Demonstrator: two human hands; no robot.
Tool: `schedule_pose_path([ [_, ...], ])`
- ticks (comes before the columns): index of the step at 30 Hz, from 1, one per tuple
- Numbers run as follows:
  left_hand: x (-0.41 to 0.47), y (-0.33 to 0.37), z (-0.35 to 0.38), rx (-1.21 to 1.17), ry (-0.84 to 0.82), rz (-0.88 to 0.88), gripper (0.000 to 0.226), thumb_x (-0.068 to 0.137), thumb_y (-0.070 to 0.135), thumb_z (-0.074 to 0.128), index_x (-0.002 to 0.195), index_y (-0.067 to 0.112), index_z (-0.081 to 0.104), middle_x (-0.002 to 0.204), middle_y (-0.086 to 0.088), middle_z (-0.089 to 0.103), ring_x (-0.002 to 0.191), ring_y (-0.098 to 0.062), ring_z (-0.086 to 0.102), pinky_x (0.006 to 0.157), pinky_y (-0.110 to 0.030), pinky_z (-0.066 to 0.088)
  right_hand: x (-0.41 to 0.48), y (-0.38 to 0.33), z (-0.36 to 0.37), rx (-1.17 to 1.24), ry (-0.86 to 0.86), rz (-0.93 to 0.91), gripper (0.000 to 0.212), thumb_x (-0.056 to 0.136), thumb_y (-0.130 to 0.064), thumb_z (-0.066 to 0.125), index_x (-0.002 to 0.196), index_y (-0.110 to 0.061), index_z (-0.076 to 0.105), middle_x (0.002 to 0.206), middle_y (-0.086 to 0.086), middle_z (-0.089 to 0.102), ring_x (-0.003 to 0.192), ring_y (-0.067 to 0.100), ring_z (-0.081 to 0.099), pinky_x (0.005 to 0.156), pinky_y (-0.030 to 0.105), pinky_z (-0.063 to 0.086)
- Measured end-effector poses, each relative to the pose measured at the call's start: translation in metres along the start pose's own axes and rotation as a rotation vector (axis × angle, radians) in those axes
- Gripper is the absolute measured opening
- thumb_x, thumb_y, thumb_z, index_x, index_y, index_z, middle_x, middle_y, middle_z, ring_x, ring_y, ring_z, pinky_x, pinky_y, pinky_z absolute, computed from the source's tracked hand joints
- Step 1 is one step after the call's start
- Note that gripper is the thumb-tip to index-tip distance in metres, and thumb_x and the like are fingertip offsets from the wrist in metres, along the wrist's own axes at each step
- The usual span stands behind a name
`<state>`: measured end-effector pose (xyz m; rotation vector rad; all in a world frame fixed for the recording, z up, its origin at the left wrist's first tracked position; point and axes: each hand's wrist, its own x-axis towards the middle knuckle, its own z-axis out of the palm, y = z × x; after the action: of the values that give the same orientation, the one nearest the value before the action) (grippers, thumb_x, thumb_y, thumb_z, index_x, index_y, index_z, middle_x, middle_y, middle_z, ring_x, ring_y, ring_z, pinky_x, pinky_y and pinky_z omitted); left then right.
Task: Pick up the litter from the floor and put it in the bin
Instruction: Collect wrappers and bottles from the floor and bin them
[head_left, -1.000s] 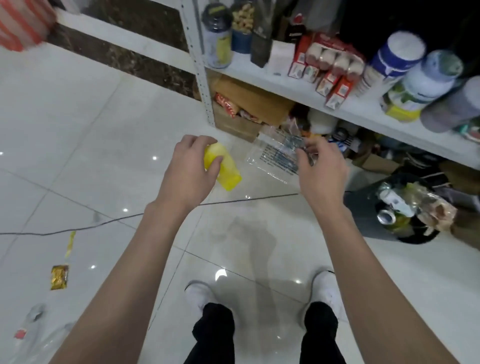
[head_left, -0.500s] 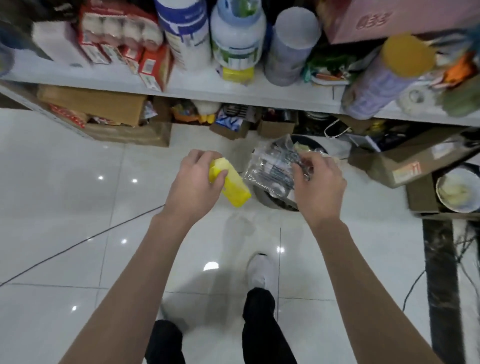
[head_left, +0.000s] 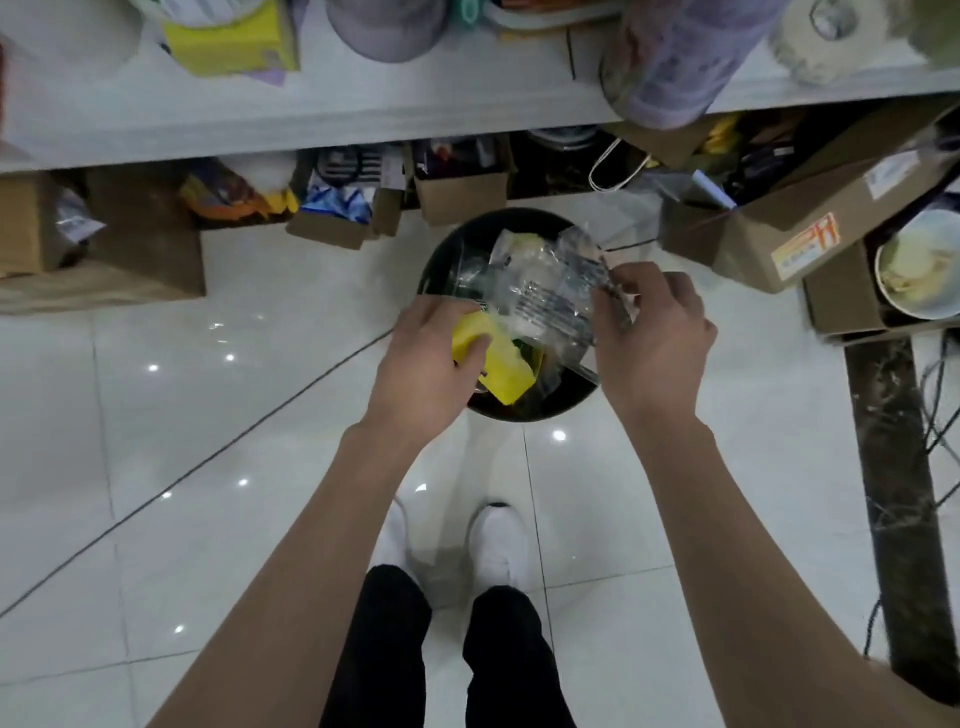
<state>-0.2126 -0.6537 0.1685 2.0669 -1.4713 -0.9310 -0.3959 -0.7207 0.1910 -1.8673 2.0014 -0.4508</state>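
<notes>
Both hands are over the bin (head_left: 565, 401), which stands centre frame, just above the middle, on the tiled floor (head_left: 208, 426) below the shelf (head_left: 363, 122). The left hand (head_left: 423, 364) is wrapped around a yellow piece (head_left: 508, 373), thumb across its near face and fingers behind; its lower end juts down and right over the bin's near rim. The right hand (head_left: 652, 332) pinches the upper right edge of a clear wrapper (head_left: 548, 299) between thumb and fingertips, and the sheet hangs left and down over the bin mouth, touching or nearly touching the yellow piece. Litter is already in the bin (pale and clear scraps, not identifiable). Handling judgement: the wrapper is thin printed film, near weightless, limp and crinkly, probably slick. An edge pinch holds it well enough, but once released it may drift or catch on the rim, so letting go low inside the mouth seems safer. The yellow piece holds its shape in the grip, so it is likely light but fairly stiff (cup or carton, cannot tell which). A wrap around its middle suits it, and it should drop straight. Neither looks fragile. Main risk: film clinging to the fingers, or landing on the cardboard boxes (head_left: 810, 208) at right.
</notes>
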Motion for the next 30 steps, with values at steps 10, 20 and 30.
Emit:
schedule_pose_path([
  [10, 0.041, -0.036, 0.051, 0.144, 0.002, 0.092, 0.044, 0.089, 0.031, 0.061, 0.131, 0.027, 0.051, 0.147, 0.003, 0.039, 0.132, -0.027, 0.036, 0.106, -0.047, 0.035, 0.025, 0.008, 0.071, -0.045, 0.019, 0.008, 0.023, 0.091, -0.035, 0.059, 0.11, -0.023, 0.063, 0.11, 0.006, 0.06, 0.103, 0.032, 0.056, 0.09, 0.041, 0.035],
  [20, 0.039, -0.046, 0.035, 0.191, 0.046, 0.047, 0.049, 0.089, 0.033, 0.061, 0.135, 0.02, 0.049, 0.146, -0.002, 0.04, 0.133, -0.026, 0.035, 0.106, -0.042, 0.031, 0.017, 0.005, 0.08, -0.092, -0.038, 0.027, 0.049, 0.082, -0.048, 0.069, 0.125, -0.027, 0.057, 0.125, 0.007, 0.054, 0.117, 0.032, 0.051, 0.101, 0.045, 0.037],
  [30, 0.008, -0.014, -0.02, 0.248, 0.093, 0.063, 0.047, 0.089, 0.033, 0.06, 0.132, 0.017, 0.052, 0.14, -0.008, 0.046, 0.129, -0.029, 0.041, 0.103, -0.042, 0.034, -0.005, -0.017, 0.019, -0.063, -0.079, 0.015, 0.049, 0.081, -0.041, 0.071, 0.125, -0.023, 0.058, 0.123, 0.01, 0.055, 0.113, 0.035, 0.053, 0.094, 0.047, 0.039],
])
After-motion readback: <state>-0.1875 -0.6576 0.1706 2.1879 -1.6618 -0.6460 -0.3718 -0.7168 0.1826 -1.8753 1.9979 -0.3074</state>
